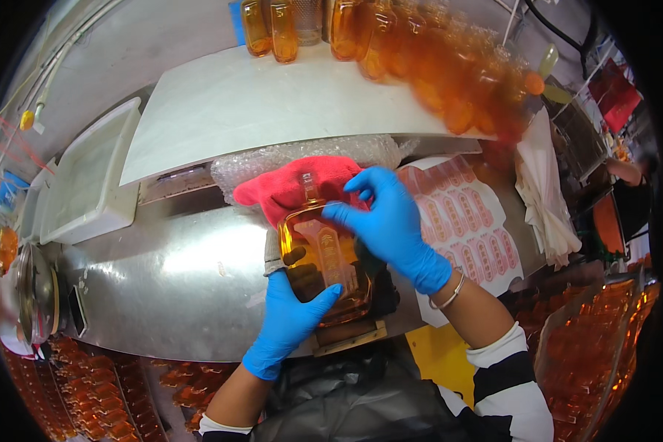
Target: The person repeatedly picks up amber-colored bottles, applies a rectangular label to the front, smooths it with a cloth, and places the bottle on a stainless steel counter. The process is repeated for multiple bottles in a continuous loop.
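Observation:
An amber glass bottle, flat-sided with a clear narrow neck, lies tilted on its back in front of me, neck pointing away. A pale, long label with gold lettering shows on its upper face. My left hand, in a blue glove, grips the bottle's lower left side, thumb over the front near the label's lower end. My right hand, also gloved in blue, is over the bottle's shoulder. Its thumb is by the label's upper end, and its curled fingers stay apart from the thumb. A red cloth lies beneath the neck.
A label sheet lies to the right. Bubble wrap edges a white raised board, where several amber bottles stand. A white tray is at left. Racks of amber bottles flank the steel table.

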Available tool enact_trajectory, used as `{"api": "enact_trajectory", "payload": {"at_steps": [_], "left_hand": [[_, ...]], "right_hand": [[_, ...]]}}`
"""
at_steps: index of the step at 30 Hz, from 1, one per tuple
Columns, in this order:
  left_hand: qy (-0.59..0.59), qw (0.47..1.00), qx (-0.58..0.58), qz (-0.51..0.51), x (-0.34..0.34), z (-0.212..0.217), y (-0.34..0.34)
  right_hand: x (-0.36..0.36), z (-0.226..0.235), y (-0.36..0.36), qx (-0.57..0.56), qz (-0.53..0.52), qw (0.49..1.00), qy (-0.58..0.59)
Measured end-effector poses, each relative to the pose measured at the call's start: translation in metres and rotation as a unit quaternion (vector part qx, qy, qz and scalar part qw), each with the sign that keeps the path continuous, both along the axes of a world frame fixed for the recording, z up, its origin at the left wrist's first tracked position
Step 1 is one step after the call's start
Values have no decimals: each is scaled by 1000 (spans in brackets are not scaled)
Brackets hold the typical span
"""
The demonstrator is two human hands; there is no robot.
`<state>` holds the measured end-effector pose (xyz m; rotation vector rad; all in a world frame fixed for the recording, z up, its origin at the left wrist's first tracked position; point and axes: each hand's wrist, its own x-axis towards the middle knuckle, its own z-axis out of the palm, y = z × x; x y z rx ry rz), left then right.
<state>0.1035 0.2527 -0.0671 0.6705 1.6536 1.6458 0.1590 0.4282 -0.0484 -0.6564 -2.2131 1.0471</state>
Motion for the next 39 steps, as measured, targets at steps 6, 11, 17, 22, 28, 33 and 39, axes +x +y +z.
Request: {"api": "enact_trajectory", "payload": {"at_steps": [6, 11, 17, 22, 28, 33, 39], "left_hand": [[-103, 994, 32, 18, -34, 7, 24], [-96, 994, -9, 47, -41, -4, 35], [-55, 996, -19, 66, -39, -4, 38], [-64, 994, -31, 81, -37, -2, 39], [-75, 994, -21, 80, -35, 1, 39], [-44, 994, -76, 61, -39, -6, 31], [-32, 999, -38, -3, -12, -10, -4]], "right_hand": [[58, -23, -29, -235, -9, 968, -81], [63, -36, -59, -232, -54, 970, -54], [65, -36, -56, -294, -62, 952, -54], [65, -40, -57, -286, -58, 956, -38], [66, -39, -55, -285, -44, 956, -49], [70, -36, -35, -433, -24, 901, 4], [94, -38, 13, -674, -204, 690, 166]]}}
